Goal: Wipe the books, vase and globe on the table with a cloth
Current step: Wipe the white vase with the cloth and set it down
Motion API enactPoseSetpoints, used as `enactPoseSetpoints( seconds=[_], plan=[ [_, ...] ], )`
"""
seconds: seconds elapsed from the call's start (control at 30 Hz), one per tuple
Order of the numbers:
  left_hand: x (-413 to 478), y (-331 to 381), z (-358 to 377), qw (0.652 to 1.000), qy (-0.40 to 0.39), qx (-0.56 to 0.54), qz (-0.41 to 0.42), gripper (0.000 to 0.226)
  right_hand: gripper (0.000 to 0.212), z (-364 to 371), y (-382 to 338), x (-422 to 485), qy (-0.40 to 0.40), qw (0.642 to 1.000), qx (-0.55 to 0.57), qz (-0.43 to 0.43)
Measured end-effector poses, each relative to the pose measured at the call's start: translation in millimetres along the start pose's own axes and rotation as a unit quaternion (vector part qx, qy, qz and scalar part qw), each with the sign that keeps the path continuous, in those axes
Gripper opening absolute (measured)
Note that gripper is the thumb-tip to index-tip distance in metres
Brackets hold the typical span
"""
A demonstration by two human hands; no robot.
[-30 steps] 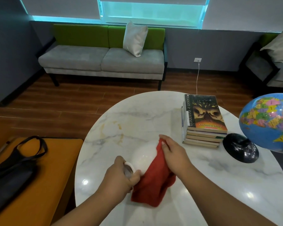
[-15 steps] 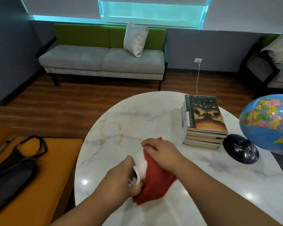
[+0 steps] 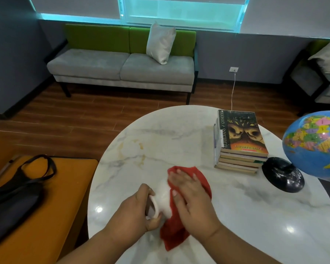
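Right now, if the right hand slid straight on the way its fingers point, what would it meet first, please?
The right hand lies flat on the red cloth over the vase, fingers pointing up-left. Past the cloth's edge, only bare marble table seems ahead; the books sit off to the right.

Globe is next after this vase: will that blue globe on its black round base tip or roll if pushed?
The blue globe overhangs its black round base, so it is probably top-heavy and apt to tip. The sphere likely spins under a cloth. The glossy white marble table may let it slide.

Just the one head cam, looking forward and down, close over the left hand (image 3: 135, 211) gripping the white vase (image 3: 163, 197); sofa (image 3: 122, 69) far beyond.
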State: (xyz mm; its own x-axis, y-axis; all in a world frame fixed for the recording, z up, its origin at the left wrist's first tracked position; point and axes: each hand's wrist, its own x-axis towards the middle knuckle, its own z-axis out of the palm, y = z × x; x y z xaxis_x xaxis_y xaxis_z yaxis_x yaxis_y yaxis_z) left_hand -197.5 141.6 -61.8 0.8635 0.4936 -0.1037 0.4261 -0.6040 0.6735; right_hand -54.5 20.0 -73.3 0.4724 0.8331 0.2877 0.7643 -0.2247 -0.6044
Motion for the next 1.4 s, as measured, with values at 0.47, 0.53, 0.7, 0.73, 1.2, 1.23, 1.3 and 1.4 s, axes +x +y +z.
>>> enactPoseSetpoints(
  seconds=[0.47,0.53,0.7,0.73,1.2,1.23,1.3,1.4],
  plan=[
    [4.1,-0.2,-0.7,0.998,0.001,0.059,0.033,0.04,0.031,-22.3,36.7,66.1,-0.16,0.958,-0.026,0.237],
    [3.8,-0.3,-0.7,1.0,0.005,0.019,-0.003,0.043,0.032,-19.7,46.3,52.8,-0.083,0.96,0.039,0.263],
    [2.0,-1.0,5.2,0.989,0.005,-0.095,-0.115,0.04,0.046,2.1,29.7,11.0,0.073,0.983,0.081,0.146],
    [2.7,-1.0,6.0,0.985,0.001,-0.114,-0.128,0.035,0.049,5.2,24.6,5.7,0.074,0.989,0.054,0.12],
    [14.9,22.1,10.4,0.745,-0.107,-0.486,-0.445,0.044,0.05,0.7,31.1,27.5,0.058,0.991,-0.026,0.117],
    [14.6,22.7,10.4,0.757,-0.101,-0.467,-0.446,0.047,0.052,-0.7,33.0,31.3,0.051,0.988,-0.002,0.146],
    [12.7,22.6,15.2,0.826,-0.057,-0.377,-0.414,0.049,0.056,0.0,32.2,35.6,0.047,0.983,-0.002,0.18],
    [9.3,19.3,27.6,0.916,0.023,-0.271,-0.295,0.033,0.06,8.0,15.8,29.9,0.048,0.982,-0.08,0.163]
  ],
)
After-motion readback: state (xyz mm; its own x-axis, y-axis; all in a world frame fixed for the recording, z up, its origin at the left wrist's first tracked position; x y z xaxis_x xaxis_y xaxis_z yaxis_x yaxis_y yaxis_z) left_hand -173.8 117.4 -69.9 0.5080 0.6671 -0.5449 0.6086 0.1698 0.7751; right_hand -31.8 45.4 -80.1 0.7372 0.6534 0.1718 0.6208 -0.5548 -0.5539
